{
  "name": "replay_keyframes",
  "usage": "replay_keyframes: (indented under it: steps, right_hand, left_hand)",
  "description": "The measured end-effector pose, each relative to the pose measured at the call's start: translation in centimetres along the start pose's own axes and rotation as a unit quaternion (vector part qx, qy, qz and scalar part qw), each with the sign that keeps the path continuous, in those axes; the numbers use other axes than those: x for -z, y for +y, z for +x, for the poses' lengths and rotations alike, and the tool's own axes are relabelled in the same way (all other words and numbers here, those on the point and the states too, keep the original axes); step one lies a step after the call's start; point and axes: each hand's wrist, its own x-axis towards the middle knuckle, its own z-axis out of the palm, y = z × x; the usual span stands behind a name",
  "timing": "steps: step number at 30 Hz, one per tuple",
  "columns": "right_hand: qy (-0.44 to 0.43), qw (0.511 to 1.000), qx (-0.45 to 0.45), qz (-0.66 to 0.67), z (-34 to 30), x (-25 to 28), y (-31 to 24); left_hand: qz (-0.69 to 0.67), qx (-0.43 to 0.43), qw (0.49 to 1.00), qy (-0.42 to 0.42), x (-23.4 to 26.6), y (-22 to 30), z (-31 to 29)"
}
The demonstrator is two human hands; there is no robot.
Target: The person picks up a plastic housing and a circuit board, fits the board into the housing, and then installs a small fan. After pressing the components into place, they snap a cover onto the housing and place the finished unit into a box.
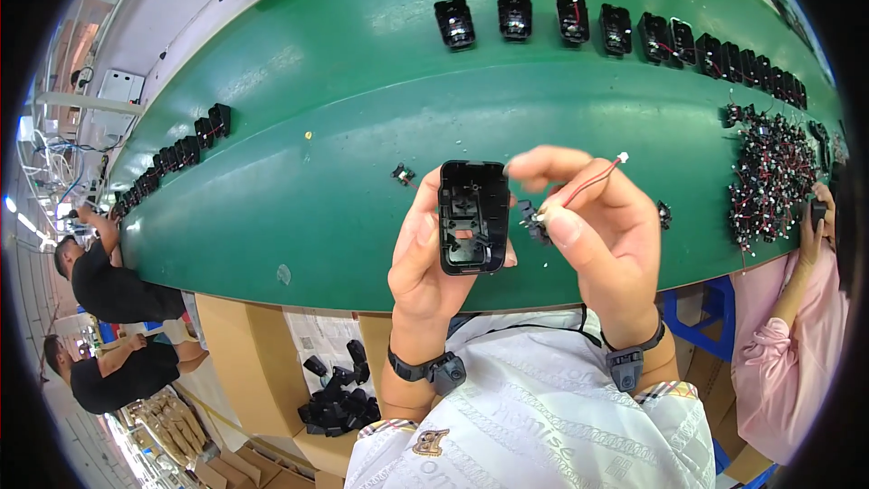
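My left hand (418, 258) is closed round a black plastic housing (473, 217), its hollow inside facing up with ribs and posts showing. Just to the right, my right hand (615, 226) pinches a small black wired part (534, 221) between thumb and fingers. From that part a red and black wire pair (593, 183) runs up over the fingers to a white plug. The two pieces are close together but apart. On the green table left of the housing lies a small loose circuit part (404, 174).
Black housings (515, 16) line the table's far side, and another row (186, 152) stands at left. A heap of wired parts (774, 177) lies at right beside a co-worker in pink (783, 344). An open carton (339, 389) below holds black pieces. Two people in black stand at left.
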Motion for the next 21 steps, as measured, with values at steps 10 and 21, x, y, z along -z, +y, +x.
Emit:
replay_keyframes:
  steps: [10,21]
  right_hand:
    - [-0.017,0.954,-0.156,0.256,-0.1,3.0,0.8]
    - [-0.02,0.91,-0.22,0.351,-0.2,4.5,1.8]
  left_hand:
    - [0.078,-0.014,0.997,-0.012,-0.3,-0.7,0.4]
    - [0.126,-0.014,0.992,0.001,-1.7,-0.9,0.9]
